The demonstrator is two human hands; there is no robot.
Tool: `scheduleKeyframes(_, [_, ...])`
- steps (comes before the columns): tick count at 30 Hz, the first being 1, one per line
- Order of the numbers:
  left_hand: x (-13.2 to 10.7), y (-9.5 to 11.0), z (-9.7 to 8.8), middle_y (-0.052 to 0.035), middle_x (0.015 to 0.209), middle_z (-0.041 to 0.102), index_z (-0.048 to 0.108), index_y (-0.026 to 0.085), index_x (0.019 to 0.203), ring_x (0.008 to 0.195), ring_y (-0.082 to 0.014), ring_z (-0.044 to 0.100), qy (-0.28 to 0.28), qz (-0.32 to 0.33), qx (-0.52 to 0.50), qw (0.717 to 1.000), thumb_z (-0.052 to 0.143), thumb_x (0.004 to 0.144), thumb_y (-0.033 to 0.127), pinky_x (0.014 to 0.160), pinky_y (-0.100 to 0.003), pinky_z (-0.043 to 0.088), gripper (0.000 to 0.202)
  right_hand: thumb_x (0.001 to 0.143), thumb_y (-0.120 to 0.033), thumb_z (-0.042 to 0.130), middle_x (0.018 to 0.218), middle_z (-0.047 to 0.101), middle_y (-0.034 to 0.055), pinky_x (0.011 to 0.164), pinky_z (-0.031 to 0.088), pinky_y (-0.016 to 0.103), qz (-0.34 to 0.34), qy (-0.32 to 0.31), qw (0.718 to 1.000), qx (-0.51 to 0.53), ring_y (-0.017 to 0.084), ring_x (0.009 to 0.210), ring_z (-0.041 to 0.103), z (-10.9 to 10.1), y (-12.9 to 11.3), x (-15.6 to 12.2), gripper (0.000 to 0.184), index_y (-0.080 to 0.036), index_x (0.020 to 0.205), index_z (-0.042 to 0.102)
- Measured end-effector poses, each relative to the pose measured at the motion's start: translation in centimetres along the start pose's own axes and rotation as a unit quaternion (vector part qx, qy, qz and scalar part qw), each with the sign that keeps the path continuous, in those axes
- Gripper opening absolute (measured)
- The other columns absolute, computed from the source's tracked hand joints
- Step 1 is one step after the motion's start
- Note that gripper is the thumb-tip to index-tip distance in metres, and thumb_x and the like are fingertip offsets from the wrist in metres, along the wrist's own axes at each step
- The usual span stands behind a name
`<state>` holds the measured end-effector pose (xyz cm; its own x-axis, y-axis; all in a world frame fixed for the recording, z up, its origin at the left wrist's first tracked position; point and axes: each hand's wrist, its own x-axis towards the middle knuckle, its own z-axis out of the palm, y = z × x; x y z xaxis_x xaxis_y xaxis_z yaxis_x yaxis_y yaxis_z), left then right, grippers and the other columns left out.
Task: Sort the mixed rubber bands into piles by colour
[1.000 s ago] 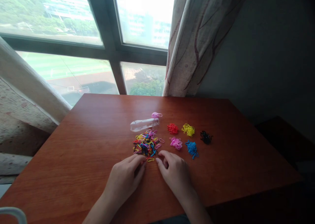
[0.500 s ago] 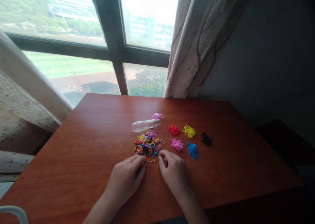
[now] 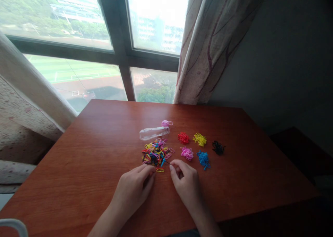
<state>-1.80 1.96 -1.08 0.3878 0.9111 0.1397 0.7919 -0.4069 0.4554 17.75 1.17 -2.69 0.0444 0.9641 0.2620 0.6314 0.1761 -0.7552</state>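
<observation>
Left hand [image 3: 132, 191] curled loosely on the wooden table [image 3: 85, 167], fingertips beside a lone yellow band [image 3: 159, 170], gripping nothing. Mixed heap of rubber bands [image 3: 155, 152] just beyond. Right hand [image 3: 185, 182] pinched on a thin dark band [image 3: 167, 162] at the heap's edge. Best lifted clear singly, without dragging neighbours. Sorted piles [image 3: 199, 147] farther right.

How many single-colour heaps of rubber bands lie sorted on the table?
5: red heap, yellow heap and black heap behind; pink heap and blue heap nearer the right hand.
</observation>
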Motion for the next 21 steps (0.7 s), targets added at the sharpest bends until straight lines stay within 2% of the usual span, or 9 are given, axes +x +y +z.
scheduleKeyframes(9, [-0.1, -0.1, 0.1, -0.0014, 0.091, 0.074, 0.065, 0.025, 0.093, 0.078, -0.0168, 0.07, 0.007, 0.005, -0.006, 1.0, 0.045, 0.095, 0.024, 0.068, -0.024, 0.05, 0.02, 0.091, -0.017, 0.05, 0.072, 0.067, 0.0009, 0.062, 0.038, 0.026, -0.02, -0.02, 0.992, -0.124, 0.016, 0.064, 0.062, -0.2, 0.1, -1.1, 0.017, -0.021, 0.085, 0.065])
scheduleKeyframes(16, [-0.1, -0.2, 0.2, -0.0007, 0.093, 0.073, 0.065, 0.026, 0.094, 0.079, -0.0171, 0.07, 0.003, -0.002, -0.005, 1.0, 0.045, 0.095, 0.025, 0.069, -0.025, 0.05, 0.019, 0.089, -0.017, 0.052, 0.065, 0.061, -0.0017, 0.057, 0.031, 0.026, -0.011, -0.051, 0.991, -0.125, 0.014, 0.058, 0.057, -0.9, 0.2, -1.3, 0.014, -0.022, 0.08, 0.061])
scheduleKeyframes(21, [0.0, -0.1, 0.1, -0.0002, 0.093, 0.074, 0.064, 0.026, 0.095, 0.08, -0.0169, 0.07, 0.004, -0.001, -0.01, 1.0, 0.046, 0.095, 0.023, 0.069, -0.025, 0.05, 0.019, 0.091, -0.021, 0.053, 0.063, 0.061, -0.002, 0.055, 0.033, 0.024, 0.016, -0.056, 0.995, -0.075, 0.014, 0.056, 0.057, -1.3, 0.3, -1.4, 0.014, -0.022, 0.081, 0.062])
